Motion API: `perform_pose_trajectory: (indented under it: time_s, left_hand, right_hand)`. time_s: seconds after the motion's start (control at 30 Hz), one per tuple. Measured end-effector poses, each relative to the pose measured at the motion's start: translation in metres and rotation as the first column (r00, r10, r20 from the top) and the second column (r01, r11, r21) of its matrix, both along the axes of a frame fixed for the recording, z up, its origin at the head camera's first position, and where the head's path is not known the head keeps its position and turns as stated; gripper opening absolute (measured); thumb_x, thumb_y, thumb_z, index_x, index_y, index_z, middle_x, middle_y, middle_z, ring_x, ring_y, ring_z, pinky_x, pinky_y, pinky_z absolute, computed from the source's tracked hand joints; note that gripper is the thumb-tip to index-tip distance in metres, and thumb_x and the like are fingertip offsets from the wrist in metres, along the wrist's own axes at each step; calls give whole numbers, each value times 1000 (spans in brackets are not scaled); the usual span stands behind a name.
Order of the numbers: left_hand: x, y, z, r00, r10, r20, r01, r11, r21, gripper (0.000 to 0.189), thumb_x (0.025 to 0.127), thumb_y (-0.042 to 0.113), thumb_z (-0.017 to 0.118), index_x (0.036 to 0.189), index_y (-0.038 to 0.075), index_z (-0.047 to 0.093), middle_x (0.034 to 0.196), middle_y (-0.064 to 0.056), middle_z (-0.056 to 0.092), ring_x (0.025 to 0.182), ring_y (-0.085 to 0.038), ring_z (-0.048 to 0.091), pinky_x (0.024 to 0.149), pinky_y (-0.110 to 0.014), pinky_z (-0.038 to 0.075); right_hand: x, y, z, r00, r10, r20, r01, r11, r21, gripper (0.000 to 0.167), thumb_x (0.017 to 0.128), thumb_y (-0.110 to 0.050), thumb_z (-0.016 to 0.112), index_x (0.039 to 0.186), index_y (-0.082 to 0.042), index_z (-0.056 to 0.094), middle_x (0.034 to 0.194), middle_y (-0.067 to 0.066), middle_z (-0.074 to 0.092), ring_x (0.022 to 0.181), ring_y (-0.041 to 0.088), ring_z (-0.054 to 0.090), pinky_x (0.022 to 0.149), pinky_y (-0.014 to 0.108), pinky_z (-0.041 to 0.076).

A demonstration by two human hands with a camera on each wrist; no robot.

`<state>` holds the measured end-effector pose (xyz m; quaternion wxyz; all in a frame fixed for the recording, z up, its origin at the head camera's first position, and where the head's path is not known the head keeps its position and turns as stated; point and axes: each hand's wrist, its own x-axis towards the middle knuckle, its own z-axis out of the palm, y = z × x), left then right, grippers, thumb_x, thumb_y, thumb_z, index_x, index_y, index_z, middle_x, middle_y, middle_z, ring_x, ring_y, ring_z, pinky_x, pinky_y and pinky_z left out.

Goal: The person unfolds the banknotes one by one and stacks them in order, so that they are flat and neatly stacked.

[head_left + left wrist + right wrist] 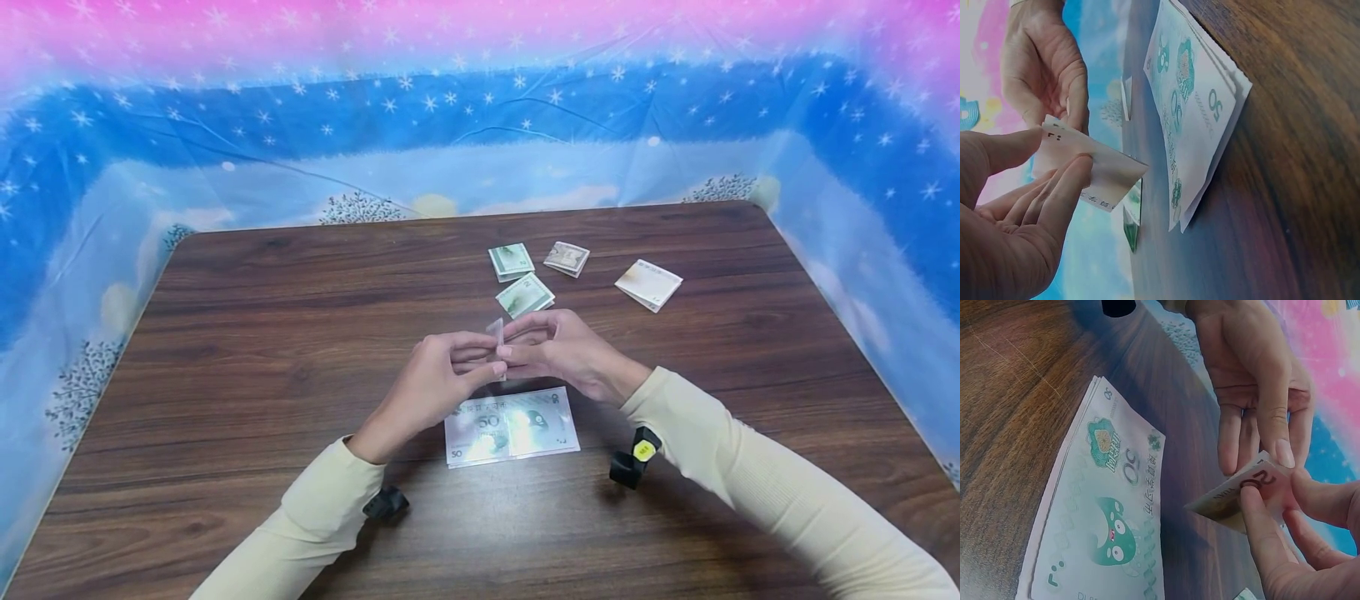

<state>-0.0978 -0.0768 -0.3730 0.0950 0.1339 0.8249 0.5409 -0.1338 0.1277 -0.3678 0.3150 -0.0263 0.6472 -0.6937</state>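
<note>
Above the table, both hands pinch one small folded play banknote (498, 331), which stands on edge between them. My left hand (433, 379) grips it from the left with thumb and fingers, and my right hand (567, 354) from the right. In the left wrist view the folded banknote (1119, 175) shows a pale face with dark print. The right wrist view shows a reddish numeral on the banknote (1225, 509), partly covered by a fingertip. Just below the hands, a small stack of flat green 50 banknotes (476, 437) lies on the table.
Beyond the hands lie two folded green banknotes (511, 262) close together, a folded brownish banknote (567, 259) and, farther right, a folded pale banknote (649, 285). The dark wooden table (262, 333) is bordered by a patterned cloth (465, 108) at the back and sides.
</note>
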Motion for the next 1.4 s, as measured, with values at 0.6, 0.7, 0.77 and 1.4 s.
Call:
perform_pose_trajectory:
  time_s: [0.6, 0.7, 0.77, 1.4]
  left_hand:
    - [3, -7, 2, 989, 144, 27, -146, 983, 108, 42, 87, -5, 69, 128, -6, 60, 99, -22, 74, 89, -30, 74, 75, -32, 61]
    - [5, -10, 2, 987, 162, 12, -162, 984, 70, 41, 88, -3, 70, 127, -7, 60, 96, -21, 74, 87, -30, 75, 76, -33, 61]
    - [5, -12, 2, 985, 172, 4, -172, 984, 39, 41, 88, -1, 71, 127, -7, 60, 95, -20, 75, 87, -29, 75, 76, -34, 61]
    - [6, -25, -5, 966, 207, 156, -216, 975, 44, 35, 89, -5, 71, 122, -6, 59, 101, -24, 73, 84, -28, 74, 67, -34, 61]
  right_hand:
    - [0, 11, 6, 999, -44, -26, 47, 991, 128, 43, 92, 8, 59, 134, 11, 51, 117, 22, 67, 93, 21, 70, 87, 37, 58]
    - [1, 15, 6, 998, -48, -37, 53, 988, 148, 41, 92, 6, 60, 132, 12, 52, 112, 19, 69, 90, 20, 71, 85, 36, 59]
    - [2, 19, 7, 998, -52, -38, 57, 987, 153, 40, 92, 7, 61, 130, 12, 51, 109, 18, 70, 88, 21, 71, 84, 36, 59]
    - [5, 39, 2, 995, -72, -72, 89, 962, 259, 23, 92, 5, 65, 109, 4, 50, 88, 6, 68, 79, 14, 67, 76, 34, 60]
